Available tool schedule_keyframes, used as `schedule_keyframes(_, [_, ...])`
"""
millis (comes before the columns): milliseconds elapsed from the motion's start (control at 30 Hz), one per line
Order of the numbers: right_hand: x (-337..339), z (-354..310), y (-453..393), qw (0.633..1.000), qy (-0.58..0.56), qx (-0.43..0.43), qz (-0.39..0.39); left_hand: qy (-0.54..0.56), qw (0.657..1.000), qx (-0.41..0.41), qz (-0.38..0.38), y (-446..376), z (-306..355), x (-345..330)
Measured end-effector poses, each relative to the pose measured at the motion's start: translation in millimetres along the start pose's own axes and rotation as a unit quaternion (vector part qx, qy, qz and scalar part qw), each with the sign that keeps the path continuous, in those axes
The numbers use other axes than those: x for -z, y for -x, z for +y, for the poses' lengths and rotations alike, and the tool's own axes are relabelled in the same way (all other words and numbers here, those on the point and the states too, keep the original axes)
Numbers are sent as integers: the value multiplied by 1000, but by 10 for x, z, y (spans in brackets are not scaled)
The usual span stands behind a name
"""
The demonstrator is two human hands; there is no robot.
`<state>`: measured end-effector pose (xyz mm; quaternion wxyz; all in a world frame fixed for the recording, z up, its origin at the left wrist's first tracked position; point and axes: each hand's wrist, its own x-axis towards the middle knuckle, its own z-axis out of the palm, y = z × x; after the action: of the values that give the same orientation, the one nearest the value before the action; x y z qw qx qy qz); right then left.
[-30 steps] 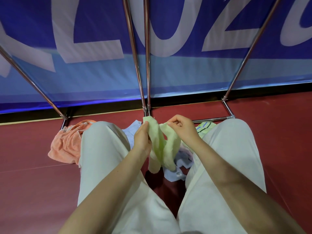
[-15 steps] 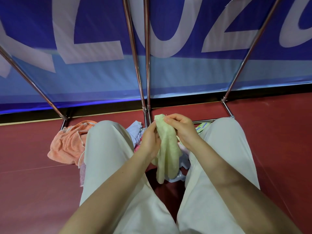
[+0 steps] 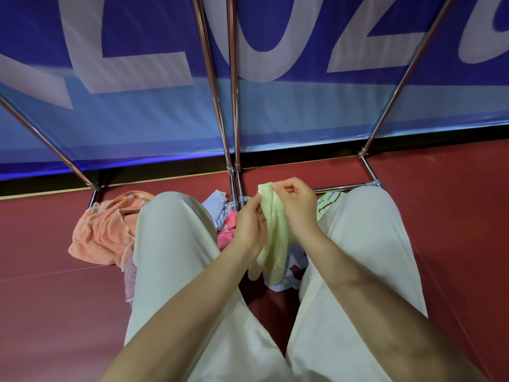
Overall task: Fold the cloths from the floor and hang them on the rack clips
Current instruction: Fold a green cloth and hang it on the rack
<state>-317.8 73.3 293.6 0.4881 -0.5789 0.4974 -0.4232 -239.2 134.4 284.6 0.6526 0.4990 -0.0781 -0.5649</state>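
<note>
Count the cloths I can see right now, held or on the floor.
6, maybe more hidden behind the legs: green cloth in both hands; orange left of the knee; purple below it; blue and pink between the knees; striped by the right knee.

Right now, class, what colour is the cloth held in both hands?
Pale yellow-green cloth, plain and unpatterned, seen best in the head view.

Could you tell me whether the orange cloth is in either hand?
No, the orange cloth lies on the floor; both hands hold the pale green cloth.
</note>
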Motion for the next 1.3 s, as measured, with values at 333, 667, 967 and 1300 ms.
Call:
schedule_keyframes(333, [-90,79,14,999,10,-32,3,-4,997,3,71,-32,-59,-40])
schedule_keyframes(667, [-92,27,86,998,45,33,-3,37,998,-20,55,14,9,-7])
schedule_keyframes(967, [-31,28,80,1000,8,-6,-7,41,998,-5,42,52,-18,-23])
schedule_keyframes(1300, [-40,-152,158,986,-66,-1,-155,101,991,76,54,55,54,0])
